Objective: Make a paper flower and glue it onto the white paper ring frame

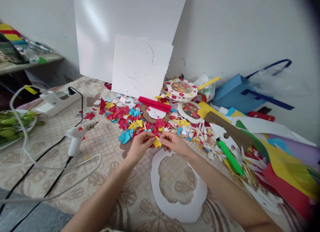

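Note:
A small yellow paper flower is pinched between my two hands over the middle of the table. My left hand has thumb and fingers closed on its left side. On the other side, my right hand grips it with thumb and fingertips. Just below lies a white wavy-edged paper ring, partly covered by my right hand and forearm. Beyond my hands spreads a heap of red, blue and yellow paper flowers, with a blue flower near my left wrist.
A white glue gun with trailing cables stands at left, near a power strip and a plate of green fruit. Decorated round fans, a red paper roll, a green cutter, scissors and coloured sheets lie back and right.

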`<action>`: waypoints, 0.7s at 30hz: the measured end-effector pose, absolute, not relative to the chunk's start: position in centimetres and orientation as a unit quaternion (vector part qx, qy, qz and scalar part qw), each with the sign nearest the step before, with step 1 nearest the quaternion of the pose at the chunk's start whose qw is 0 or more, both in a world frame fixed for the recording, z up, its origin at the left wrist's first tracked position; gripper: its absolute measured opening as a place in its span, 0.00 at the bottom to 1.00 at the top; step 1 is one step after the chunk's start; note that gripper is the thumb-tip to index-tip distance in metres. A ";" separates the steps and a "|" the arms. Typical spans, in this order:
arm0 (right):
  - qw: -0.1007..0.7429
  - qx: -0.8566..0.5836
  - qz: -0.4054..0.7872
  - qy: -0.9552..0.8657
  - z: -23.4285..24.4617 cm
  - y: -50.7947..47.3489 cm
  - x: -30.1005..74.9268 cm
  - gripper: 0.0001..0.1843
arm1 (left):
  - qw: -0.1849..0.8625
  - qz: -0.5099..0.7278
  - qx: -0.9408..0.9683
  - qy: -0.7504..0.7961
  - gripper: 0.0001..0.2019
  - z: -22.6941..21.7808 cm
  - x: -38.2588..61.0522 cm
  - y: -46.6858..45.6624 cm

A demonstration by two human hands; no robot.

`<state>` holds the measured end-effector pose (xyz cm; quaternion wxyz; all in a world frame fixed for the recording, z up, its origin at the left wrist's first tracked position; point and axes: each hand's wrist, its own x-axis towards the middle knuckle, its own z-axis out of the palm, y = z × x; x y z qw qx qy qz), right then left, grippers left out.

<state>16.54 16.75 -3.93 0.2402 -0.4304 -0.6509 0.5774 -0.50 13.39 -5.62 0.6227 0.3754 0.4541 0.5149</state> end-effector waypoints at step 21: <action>0.319 -0.440 0.593 -0.593 -5.0 16.9 16.4 0.20 | 0.621 0.507 0.377 0.463 0.22 -5.7 -0.3 13.3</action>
